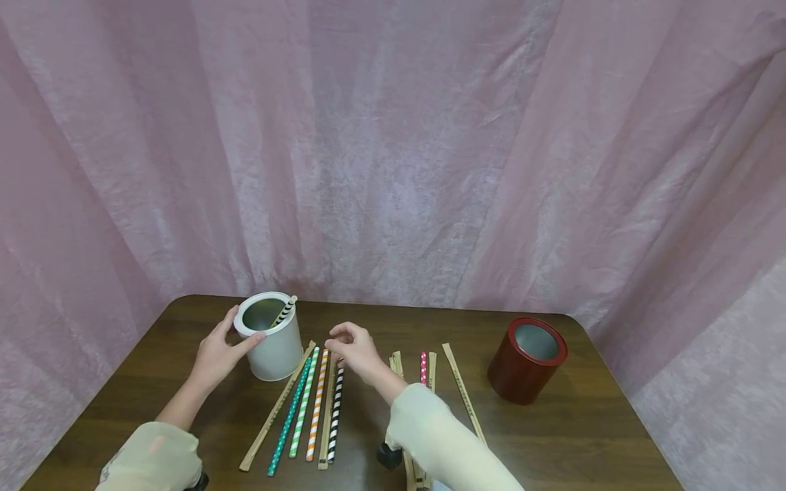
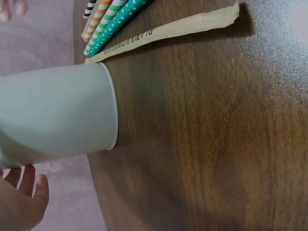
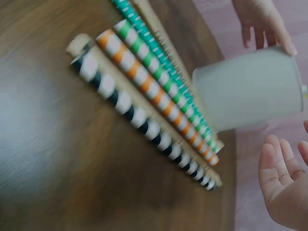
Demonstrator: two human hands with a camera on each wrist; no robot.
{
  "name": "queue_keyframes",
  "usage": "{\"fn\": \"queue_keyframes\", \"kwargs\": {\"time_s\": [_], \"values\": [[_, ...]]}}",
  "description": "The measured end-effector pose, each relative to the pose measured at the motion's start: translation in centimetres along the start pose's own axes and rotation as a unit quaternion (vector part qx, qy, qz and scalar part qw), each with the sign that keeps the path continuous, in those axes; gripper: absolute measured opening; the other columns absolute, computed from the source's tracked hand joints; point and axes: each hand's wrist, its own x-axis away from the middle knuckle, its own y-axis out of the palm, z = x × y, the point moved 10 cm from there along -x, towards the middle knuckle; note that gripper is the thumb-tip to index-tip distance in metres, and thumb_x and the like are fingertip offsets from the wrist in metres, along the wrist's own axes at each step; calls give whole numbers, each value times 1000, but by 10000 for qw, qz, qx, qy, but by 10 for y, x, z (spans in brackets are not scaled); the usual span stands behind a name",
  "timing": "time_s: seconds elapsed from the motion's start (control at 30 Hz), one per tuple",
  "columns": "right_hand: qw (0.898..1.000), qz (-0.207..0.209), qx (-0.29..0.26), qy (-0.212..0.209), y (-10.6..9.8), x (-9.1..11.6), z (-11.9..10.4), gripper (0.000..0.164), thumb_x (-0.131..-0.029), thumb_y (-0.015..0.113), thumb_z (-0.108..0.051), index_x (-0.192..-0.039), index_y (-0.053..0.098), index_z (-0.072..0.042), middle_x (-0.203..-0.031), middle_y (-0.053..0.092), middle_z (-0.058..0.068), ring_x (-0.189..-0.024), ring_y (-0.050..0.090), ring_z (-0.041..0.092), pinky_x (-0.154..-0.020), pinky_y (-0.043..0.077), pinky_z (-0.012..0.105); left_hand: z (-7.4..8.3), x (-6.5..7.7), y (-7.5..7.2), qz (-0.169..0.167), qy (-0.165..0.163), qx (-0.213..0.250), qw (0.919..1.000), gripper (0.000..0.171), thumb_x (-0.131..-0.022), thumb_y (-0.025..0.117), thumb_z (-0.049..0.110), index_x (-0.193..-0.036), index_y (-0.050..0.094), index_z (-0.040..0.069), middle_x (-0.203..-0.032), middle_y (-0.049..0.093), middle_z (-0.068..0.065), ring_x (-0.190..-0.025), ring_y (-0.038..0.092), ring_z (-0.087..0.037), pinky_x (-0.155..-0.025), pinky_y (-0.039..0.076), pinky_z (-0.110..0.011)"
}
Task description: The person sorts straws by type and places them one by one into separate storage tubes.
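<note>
My left hand [image 1: 216,353] holds a white canister [image 1: 276,356] near its rim, with the thumb at the front and the fingers round the left side. Inside it leans a black-and-white striped straw [image 1: 284,312]. Above the far ends of a row of straws is my right hand [image 1: 359,354], its fingers loosely bent and nothing between them in the right wrist view. That row has a teal dotted straw [image 1: 290,417], a green striped straw [image 1: 304,404], an orange striped straw [image 1: 317,405], a black striped straw [image 1: 335,414] and paper-wrapped straws [image 1: 275,410].
A dark red canister [image 1: 520,372] stands upright at the right. Between it and my right forearm lie several wrapped straws [image 1: 462,389] and a pink dotted straw [image 1: 423,368], partly hidden by the sleeve. Pink curtains [image 1: 393,170] hang behind the wooden table [image 1: 552,443].
</note>
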Motion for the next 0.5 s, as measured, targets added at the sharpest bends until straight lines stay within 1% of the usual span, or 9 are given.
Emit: {"fn": "queue_keyframes", "kwargs": {"time_s": [0.07,0.13,0.23,0.3,0.37,0.4,0.5], "values": [[9999,124,118,-13,-7,7,0,24,-82,57,-5,-102,52,7,-81,59,12,-53,52,7,-49,47,23,-1,0,-1,35,12,5,10000,87,-78,60,48,-142,14,11,-142,21,-25,-127,22,-47,-92,24,-65],[9993,306,207,-71,-15,12,0,23,-81,57,-4,-101,53,8,-78,59,10,-53,53,7,-51,49,28,-2,-1,-2,34,-5,7,10000,87,-78,60,49,-142,14,11,-142,21,-25,-127,22,-47,-92,24,-65],[9980,516,331,-174,-27,16,5,22,-80,57,-3,-99,54,6,-79,61,14,-54,56,13,-54,51,33,-2,-1,-2,37,-21,-12,10000,88,-78,59,49,-142,14,10,-142,22,-26,-126,22,-48,-92,24,-65],[9971,636,372,-196,-35,17,10,21,-79,58,-3,-98,55,5,-81,62,16,-56,57,16,-53,51,32,-2,-1,-2,23,-47,-30,10000,88,-78,59,49,-142,13,11,-142,21,-26,-126,22,-48,-92,24,-65],[9962,715,450,-218,-44,19,14,21,-80,57,-3,-98,55,5,-85,61,21,-57,58,17,-52,50,29,-2,-1,-2,3,-57,-50,10000,88,-78,59,49,-143,13,10,-142,21,-27,-126,22,-48,-92,24,-65],[9958,756,482,-204,-48,19,16,21,-80,57,-3,-99,55,5,-85,61,21,-57,57,15,-52,50,30,-2,-2,-2,3,-54,-60,10000,88,-78,59,50,-142,13,10,-142,21,-27,-126,22,-49,-92,24,-65],[9945,891,518,-171,-61,21,21,21,-80,58,-3,-98,54,5,-85,61,21,-56,55,12,-51,50,28,-2,-2,-2,14,-35,-49,10000,88,-78,59,49,-142,13,10,-141,21,-27,-126,22,-48,-92,24,-65]]}}
